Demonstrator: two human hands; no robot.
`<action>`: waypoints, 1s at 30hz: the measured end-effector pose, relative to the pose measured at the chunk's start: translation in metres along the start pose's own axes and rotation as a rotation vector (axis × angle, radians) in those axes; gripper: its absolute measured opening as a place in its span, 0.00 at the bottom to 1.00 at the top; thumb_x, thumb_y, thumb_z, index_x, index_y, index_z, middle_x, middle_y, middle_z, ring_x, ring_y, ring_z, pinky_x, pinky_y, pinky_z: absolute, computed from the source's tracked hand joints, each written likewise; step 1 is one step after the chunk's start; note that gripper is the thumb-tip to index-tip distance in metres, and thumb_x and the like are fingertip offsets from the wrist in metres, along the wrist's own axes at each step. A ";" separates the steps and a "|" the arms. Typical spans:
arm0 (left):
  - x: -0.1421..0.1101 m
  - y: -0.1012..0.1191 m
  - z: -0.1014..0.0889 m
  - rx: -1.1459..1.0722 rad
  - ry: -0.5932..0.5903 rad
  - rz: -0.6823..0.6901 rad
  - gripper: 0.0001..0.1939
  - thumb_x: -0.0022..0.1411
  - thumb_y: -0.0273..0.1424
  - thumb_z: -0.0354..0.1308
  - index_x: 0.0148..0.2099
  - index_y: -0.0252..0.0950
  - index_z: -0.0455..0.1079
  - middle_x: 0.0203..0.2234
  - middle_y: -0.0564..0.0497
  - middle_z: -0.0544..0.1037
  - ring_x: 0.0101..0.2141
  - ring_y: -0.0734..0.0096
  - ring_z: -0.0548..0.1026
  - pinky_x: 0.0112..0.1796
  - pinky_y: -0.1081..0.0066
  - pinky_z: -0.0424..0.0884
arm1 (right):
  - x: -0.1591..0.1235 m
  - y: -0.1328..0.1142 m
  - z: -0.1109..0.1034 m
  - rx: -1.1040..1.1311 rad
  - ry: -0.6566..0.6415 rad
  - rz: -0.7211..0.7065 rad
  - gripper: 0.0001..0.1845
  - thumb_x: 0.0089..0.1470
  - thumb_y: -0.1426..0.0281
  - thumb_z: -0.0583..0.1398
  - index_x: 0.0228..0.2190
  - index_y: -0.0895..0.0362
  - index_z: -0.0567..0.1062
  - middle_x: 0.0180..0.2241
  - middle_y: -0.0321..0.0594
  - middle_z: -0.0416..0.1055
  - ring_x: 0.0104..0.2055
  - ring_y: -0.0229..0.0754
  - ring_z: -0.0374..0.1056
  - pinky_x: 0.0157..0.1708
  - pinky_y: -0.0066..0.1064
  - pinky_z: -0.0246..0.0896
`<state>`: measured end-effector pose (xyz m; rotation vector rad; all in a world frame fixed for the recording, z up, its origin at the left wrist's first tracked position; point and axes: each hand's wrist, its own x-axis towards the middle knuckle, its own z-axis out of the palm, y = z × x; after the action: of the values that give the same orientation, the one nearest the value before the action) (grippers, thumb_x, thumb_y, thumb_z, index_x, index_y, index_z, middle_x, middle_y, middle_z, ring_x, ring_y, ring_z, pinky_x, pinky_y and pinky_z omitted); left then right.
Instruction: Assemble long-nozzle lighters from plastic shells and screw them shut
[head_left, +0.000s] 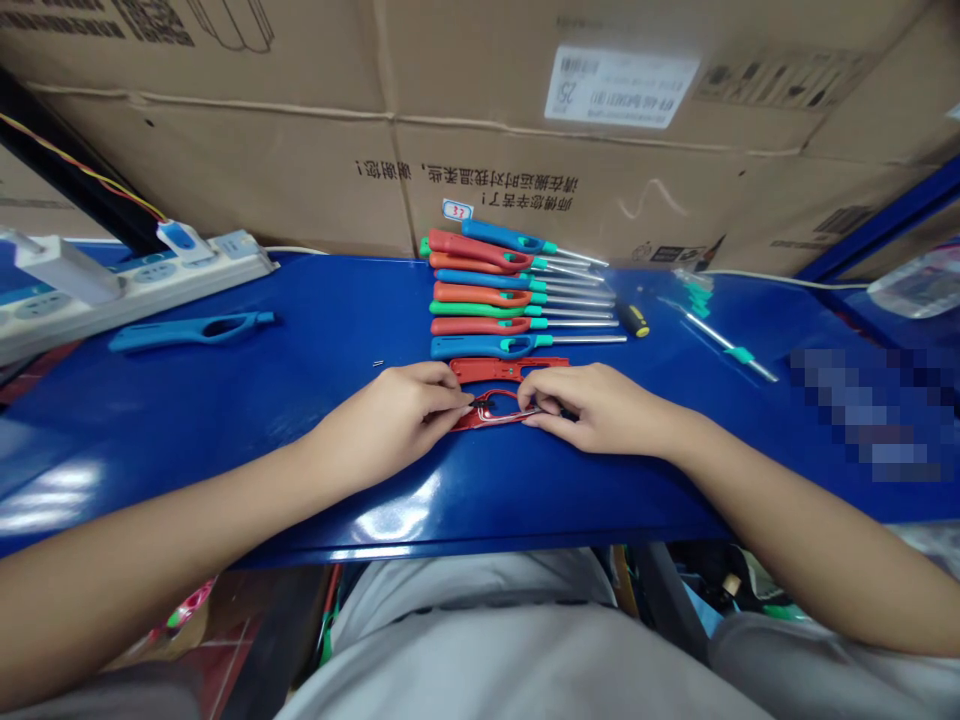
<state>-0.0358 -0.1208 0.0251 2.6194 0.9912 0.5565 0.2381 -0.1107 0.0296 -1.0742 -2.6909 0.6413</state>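
Observation:
A red lighter half-shell with a looped trigger opening lies on the blue table in front of me, thin wires running inside it. My left hand is closed in a pinch at its left end, on a small black part. My right hand has its fingers closed at the shell's right end; exactly what they grip is partly hidden. Just beyond both hands lies the other red half-shell, inner side up. Several lighters in blue, red, orange and green with metal tubes are lined up behind it.
A blue lighter shell lies left, near a white power strip. Tiny metal pins lie left of the shells. To the right are a yellow-black screwdriver handle and a metal tube. Cardboard boxes wall the back.

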 end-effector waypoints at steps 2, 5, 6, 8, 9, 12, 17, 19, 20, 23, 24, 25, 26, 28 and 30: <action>-0.001 0.003 0.000 0.048 -0.042 -0.012 0.12 0.71 0.29 0.54 0.46 0.35 0.81 0.41 0.45 0.79 0.38 0.65 0.79 0.40 0.67 0.76 | 0.000 0.001 0.000 -0.005 0.001 -0.008 0.06 0.63 0.66 0.60 0.41 0.53 0.73 0.28 0.32 0.70 0.28 0.35 0.64 0.29 0.26 0.52; -0.003 0.009 -0.002 0.142 -0.091 -0.042 0.14 0.73 0.32 0.52 0.48 0.34 0.80 0.43 0.44 0.79 0.38 0.63 0.80 0.41 0.64 0.77 | -0.001 0.001 0.001 -0.015 0.007 -0.024 0.06 0.63 0.66 0.60 0.40 0.54 0.73 0.28 0.32 0.70 0.27 0.35 0.64 0.29 0.26 0.52; -0.004 0.011 -0.002 0.177 -0.101 -0.046 0.15 0.73 0.33 0.52 0.49 0.34 0.79 0.44 0.44 0.79 0.39 0.62 0.80 0.41 0.63 0.77 | -0.001 0.001 0.001 -0.018 0.008 -0.026 0.05 0.62 0.67 0.60 0.40 0.54 0.73 0.28 0.32 0.71 0.27 0.35 0.63 0.29 0.26 0.51; -0.005 0.014 -0.002 0.246 -0.118 -0.044 0.16 0.74 0.33 0.51 0.51 0.34 0.78 0.45 0.43 0.79 0.39 0.60 0.81 0.40 0.62 0.78 | -0.001 0.001 0.001 -0.022 0.010 -0.024 0.05 0.62 0.67 0.60 0.39 0.54 0.73 0.28 0.32 0.71 0.26 0.34 0.63 0.29 0.26 0.51; -0.006 0.015 -0.003 0.279 -0.125 -0.038 0.16 0.74 0.33 0.51 0.52 0.33 0.78 0.45 0.43 0.79 0.39 0.59 0.81 0.40 0.62 0.78 | -0.001 0.001 0.001 -0.023 0.009 -0.021 0.04 0.62 0.67 0.60 0.39 0.54 0.73 0.28 0.32 0.71 0.26 0.34 0.63 0.29 0.26 0.51; -0.007 0.019 -0.003 0.372 -0.135 -0.007 0.18 0.74 0.33 0.49 0.55 0.32 0.76 0.44 0.41 0.79 0.39 0.58 0.80 0.39 0.61 0.78 | -0.001 0.001 0.001 -0.019 0.011 -0.022 0.04 0.62 0.68 0.60 0.38 0.54 0.72 0.30 0.33 0.73 0.27 0.35 0.63 0.29 0.26 0.51; -0.009 0.027 -0.003 0.474 -0.160 0.015 0.17 0.73 0.33 0.51 0.53 0.29 0.76 0.42 0.40 0.79 0.37 0.56 0.79 0.37 0.61 0.78 | 0.000 0.002 0.001 0.009 0.019 -0.066 0.03 0.61 0.73 0.59 0.38 0.54 0.73 0.36 0.35 0.75 0.30 0.35 0.66 0.32 0.26 0.53; -0.010 0.030 -0.001 0.516 -0.185 0.026 0.17 0.72 0.32 0.52 0.53 0.27 0.75 0.41 0.38 0.79 0.38 0.55 0.78 0.38 0.60 0.77 | 0.000 0.002 0.001 0.009 0.016 -0.056 0.03 0.60 0.72 0.59 0.37 0.54 0.73 0.34 0.35 0.75 0.29 0.35 0.65 0.31 0.26 0.53; -0.010 0.031 0.000 0.544 -0.198 0.040 0.17 0.72 0.32 0.52 0.53 0.26 0.75 0.41 0.38 0.79 0.37 0.55 0.78 0.38 0.59 0.77 | 0.000 0.002 0.001 0.008 0.015 -0.049 0.02 0.60 0.72 0.60 0.37 0.54 0.73 0.33 0.34 0.74 0.28 0.35 0.64 0.30 0.26 0.52; -0.011 0.034 0.004 0.619 -0.201 0.087 0.16 0.72 0.29 0.51 0.51 0.23 0.75 0.38 0.37 0.78 0.36 0.53 0.77 0.35 0.58 0.76 | 0.000 0.002 0.001 -0.002 0.020 -0.041 0.02 0.60 0.70 0.60 0.36 0.54 0.73 0.29 0.33 0.73 0.26 0.35 0.62 0.29 0.26 0.51; -0.012 0.035 0.005 0.636 -0.193 0.090 0.15 0.72 0.28 0.51 0.51 0.24 0.75 0.37 0.38 0.77 0.35 0.54 0.76 0.34 0.58 0.76 | 0.000 0.002 0.001 -0.005 0.025 -0.042 0.02 0.60 0.70 0.60 0.36 0.54 0.73 0.29 0.33 0.72 0.26 0.35 0.62 0.29 0.26 0.50; -0.013 0.036 0.005 0.645 -0.184 0.086 0.15 0.72 0.27 0.51 0.50 0.24 0.75 0.37 0.39 0.77 0.34 0.54 0.76 0.33 0.59 0.75 | 0.000 0.002 0.001 -0.006 0.027 -0.044 0.02 0.60 0.69 0.60 0.36 0.54 0.73 0.28 0.33 0.72 0.26 0.35 0.62 0.29 0.26 0.50; -0.013 0.036 0.005 0.646 -0.174 0.077 0.14 0.72 0.27 0.52 0.51 0.24 0.75 0.36 0.39 0.77 0.34 0.55 0.76 0.32 0.60 0.74 | 0.000 0.002 0.001 -0.007 0.028 -0.045 0.02 0.61 0.69 0.60 0.36 0.54 0.73 0.28 0.33 0.72 0.26 0.35 0.62 0.29 0.26 0.50; -0.013 0.036 0.004 0.621 -0.159 0.044 0.14 0.72 0.27 0.52 0.51 0.26 0.75 0.36 0.41 0.77 0.34 0.56 0.76 0.33 0.61 0.74 | 0.000 0.001 0.001 -0.008 0.025 -0.046 0.02 0.61 0.69 0.60 0.37 0.54 0.73 0.28 0.32 0.71 0.26 0.35 0.62 0.29 0.26 0.50; -0.012 0.036 0.002 0.566 -0.141 0.005 0.14 0.73 0.29 0.51 0.50 0.27 0.76 0.35 0.42 0.77 0.34 0.56 0.76 0.34 0.61 0.73 | 0.001 0.001 0.001 -0.016 0.022 -0.042 0.03 0.61 0.68 0.60 0.37 0.54 0.73 0.28 0.33 0.71 0.26 0.35 0.62 0.29 0.26 0.50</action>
<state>-0.0230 -0.1556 0.0343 3.0884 1.2390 0.0875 0.2378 -0.1101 0.0284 -1.0201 -2.6971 0.5981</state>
